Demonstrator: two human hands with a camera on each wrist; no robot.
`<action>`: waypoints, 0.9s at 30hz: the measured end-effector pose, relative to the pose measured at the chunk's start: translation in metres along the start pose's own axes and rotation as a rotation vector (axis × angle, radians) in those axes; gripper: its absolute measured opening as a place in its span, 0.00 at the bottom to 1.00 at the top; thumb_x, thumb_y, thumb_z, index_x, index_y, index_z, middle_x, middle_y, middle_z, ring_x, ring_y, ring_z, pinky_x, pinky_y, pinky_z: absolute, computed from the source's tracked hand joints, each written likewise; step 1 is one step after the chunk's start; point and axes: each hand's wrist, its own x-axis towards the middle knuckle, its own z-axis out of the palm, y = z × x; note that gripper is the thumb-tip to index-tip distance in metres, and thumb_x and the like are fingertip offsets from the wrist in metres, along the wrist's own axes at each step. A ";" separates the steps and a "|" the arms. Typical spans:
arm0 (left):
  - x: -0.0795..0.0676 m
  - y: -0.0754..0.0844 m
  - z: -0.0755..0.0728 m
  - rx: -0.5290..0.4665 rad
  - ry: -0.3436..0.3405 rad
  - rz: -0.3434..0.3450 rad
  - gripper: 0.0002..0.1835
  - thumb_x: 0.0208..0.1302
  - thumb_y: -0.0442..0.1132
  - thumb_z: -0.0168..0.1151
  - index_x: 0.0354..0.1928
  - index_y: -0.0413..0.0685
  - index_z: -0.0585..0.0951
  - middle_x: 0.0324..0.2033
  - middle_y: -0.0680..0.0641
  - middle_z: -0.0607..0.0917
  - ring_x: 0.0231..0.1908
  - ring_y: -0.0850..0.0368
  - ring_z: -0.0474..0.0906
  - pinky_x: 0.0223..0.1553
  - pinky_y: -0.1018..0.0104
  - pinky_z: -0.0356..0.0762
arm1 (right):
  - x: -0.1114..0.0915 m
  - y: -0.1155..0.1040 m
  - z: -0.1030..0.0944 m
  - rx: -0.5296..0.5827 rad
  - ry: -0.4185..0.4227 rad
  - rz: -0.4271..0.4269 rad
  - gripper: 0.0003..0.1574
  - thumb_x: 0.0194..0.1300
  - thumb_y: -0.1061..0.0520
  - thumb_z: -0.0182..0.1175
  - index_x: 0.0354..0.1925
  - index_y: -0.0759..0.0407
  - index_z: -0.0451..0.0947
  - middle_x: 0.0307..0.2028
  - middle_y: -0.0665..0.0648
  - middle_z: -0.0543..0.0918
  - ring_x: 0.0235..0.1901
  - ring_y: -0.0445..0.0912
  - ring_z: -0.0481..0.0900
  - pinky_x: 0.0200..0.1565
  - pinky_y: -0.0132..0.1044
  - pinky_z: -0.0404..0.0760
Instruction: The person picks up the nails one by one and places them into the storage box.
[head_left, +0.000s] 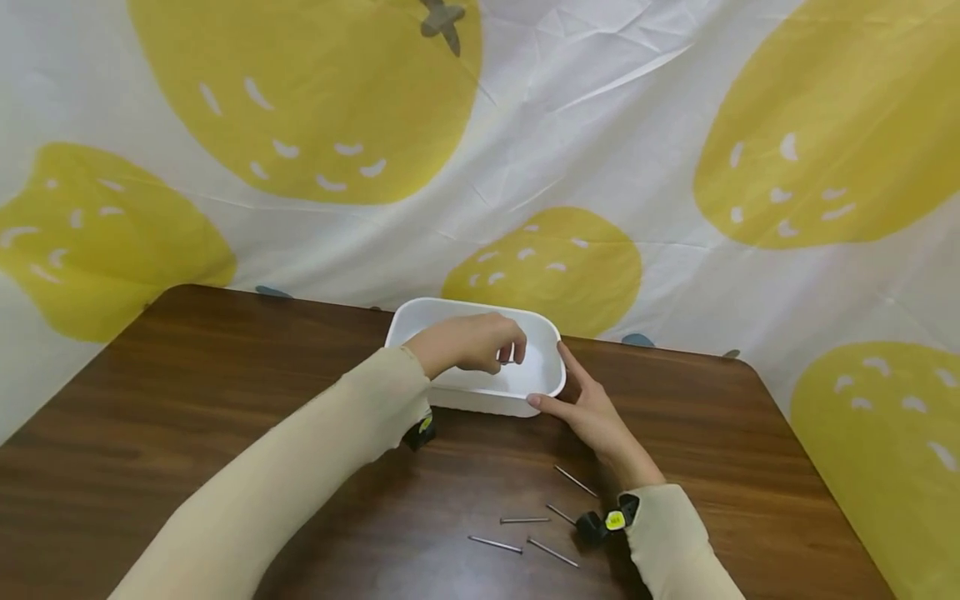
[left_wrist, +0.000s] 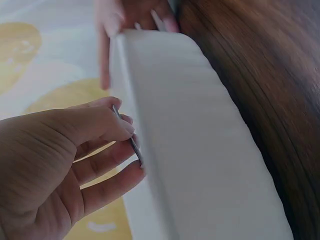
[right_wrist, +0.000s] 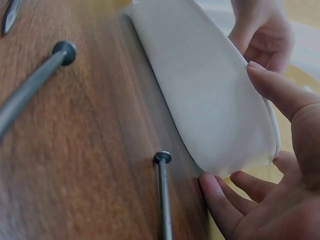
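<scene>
Starting on the far left, there's a white cloth point(head_left: 82, 233) with big yellow fruit on it, hanging behind a dark wood table point(head_left: 247, 375) and running the whole way across. Next comes a pale sleeve point(head_left: 300, 467) with a little black box point(head_left: 420, 433) strapped at the wrist. The left hand point(head_left: 476, 342) is over the opening of a white container point(head_left: 480, 402), fingers curled, pinching a nail point(left_wrist: 136, 150) between thumb and fingertips (way easier to spot from the left wrist view). Can't tell if that nail touches the inside.

The container sits upright near the back edge of the table. In front of it, toward the right, five loose nails point(head_left: 495, 544) lie scattered at different angles (one's partly tucked behind the right wrist gear). Further right, the right hand point(head_left: 592, 408) holds the container's right end, thumb on the near rim and fingers around the end wall. Behind that hand there's another black box point(head_left: 592, 528) with a yellow tag, then the other pale sleeve point(head_left: 675, 533).
</scene>
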 end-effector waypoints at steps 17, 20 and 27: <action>0.001 -0.041 0.027 0.043 0.079 -0.077 0.15 0.60 0.25 0.59 0.46 0.45 0.85 0.39 0.45 0.87 0.40 0.54 0.80 0.47 0.62 0.79 | 0.003 -0.004 0.017 0.031 0.002 -0.010 0.62 0.59 0.52 0.72 0.81 0.43 0.47 0.80 0.54 0.56 0.79 0.52 0.50 0.78 0.56 0.46; 0.002 -0.043 0.028 0.049 0.080 -0.087 0.15 0.60 0.24 0.58 0.46 0.45 0.86 0.39 0.45 0.87 0.40 0.54 0.80 0.48 0.62 0.80 | 0.002 -0.004 0.017 0.022 0.007 -0.008 0.62 0.59 0.52 0.72 0.81 0.44 0.48 0.79 0.54 0.56 0.79 0.52 0.49 0.78 0.57 0.45; 0.004 -0.046 0.030 0.031 0.086 -0.125 0.18 0.58 0.22 0.56 0.45 0.45 0.86 0.38 0.46 0.86 0.40 0.54 0.79 0.49 0.62 0.79 | 0.002 -0.005 0.017 0.018 0.009 -0.016 0.62 0.58 0.53 0.73 0.81 0.45 0.48 0.79 0.55 0.56 0.79 0.52 0.49 0.78 0.57 0.44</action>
